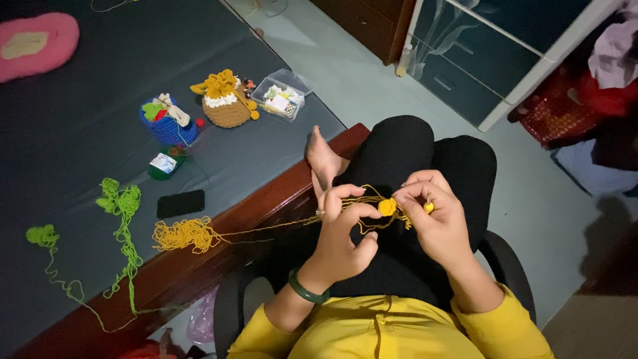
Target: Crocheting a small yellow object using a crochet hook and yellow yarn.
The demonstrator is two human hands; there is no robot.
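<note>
Seated person seen from above, both hands raised over the lap. The left hand (342, 229), wearing a dark green bangle (307, 288) at the wrist, is curled with thumb and forefinger pinching the mustard-yellow yarn strand (279, 226). The right hand (435, 219) is closed in a pinch on a small yellow-handled crochet hook (428, 207), of which only the handle end shows clearly. The small round mustard-yellow crocheted piece (387, 207) sits between the two hands, just beside the fingertips of both; it lies to the left of the right hand and to the right of the left hand, with the right hand's fingertips slightly nearer. The strand's long axis runs leftward and slightly downward in view from the piece, across the dark wooden edge of the worktop (219, 233), to a loose heap of mustard-yellow yarn (181, 234). Farther off on the worktop: a black phone (180, 203), tangled green yarn (119, 213), a blue crocheted basket (167, 123), a brown and yellow crocheted pouch (226, 100), and a clear plastic box (282, 95).
</note>
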